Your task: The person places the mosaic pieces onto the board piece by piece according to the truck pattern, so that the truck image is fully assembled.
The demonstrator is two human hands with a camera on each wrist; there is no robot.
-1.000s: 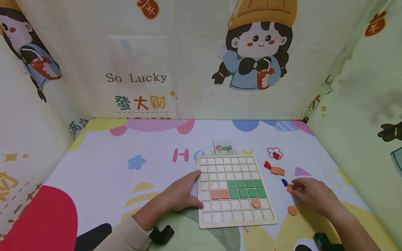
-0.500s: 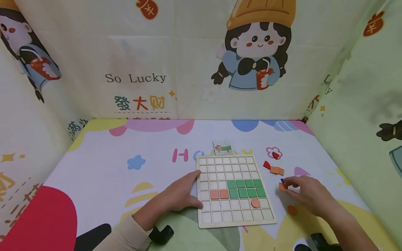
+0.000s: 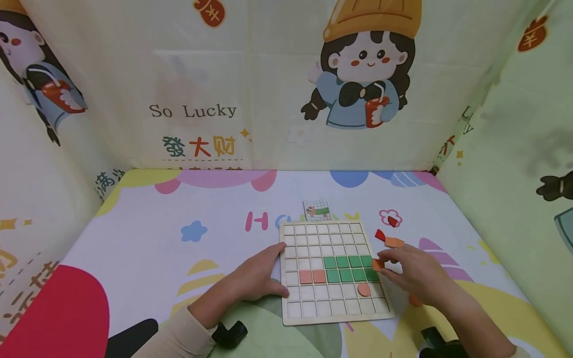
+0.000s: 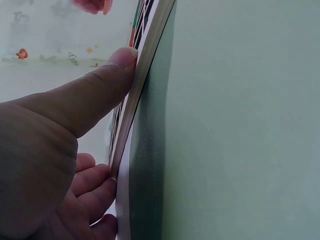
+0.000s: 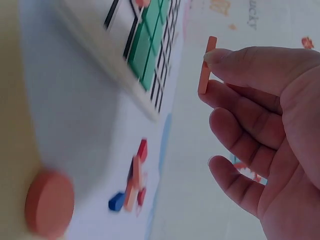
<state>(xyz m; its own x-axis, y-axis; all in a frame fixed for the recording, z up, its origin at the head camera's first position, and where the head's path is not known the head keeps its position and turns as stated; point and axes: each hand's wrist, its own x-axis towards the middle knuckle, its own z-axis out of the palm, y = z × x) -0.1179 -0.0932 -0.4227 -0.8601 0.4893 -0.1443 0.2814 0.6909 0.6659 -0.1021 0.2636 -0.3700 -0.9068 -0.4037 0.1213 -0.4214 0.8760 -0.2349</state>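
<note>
My right hand [image 3: 416,271] pinches a small orange square tile [image 3: 377,264] between thumb and fingers, at the right edge of a pale wooden grid board [image 3: 335,321]. The right wrist view shows that tile on edge, other fingers loosely bent below it. My left hand [image 3: 255,273] rests against the board's left edge, thumb and forefinger spread along it; in the left wrist view the thumb [image 4: 122,57] touches the rim. Two rows of green square tiles [image 3: 349,268] lie in the grid, with two pink-orange squares [image 3: 312,276] left of the lower row and an orange disc [image 3: 364,289] below.
Behind the board lies a small pattern card [image 3: 318,210]. To the right are orange tiles [image 3: 394,242] and red pieces [image 3: 380,234]. A blue piece [image 5: 117,201] shows in the right wrist view. Another orange disc [image 5: 50,205] is partly hidden by my right arm in the head view.
My right hand has moved left with the orange tile, from among the loose pieces to the board's right edge. The left hand and the board have stayed in place.
</note>
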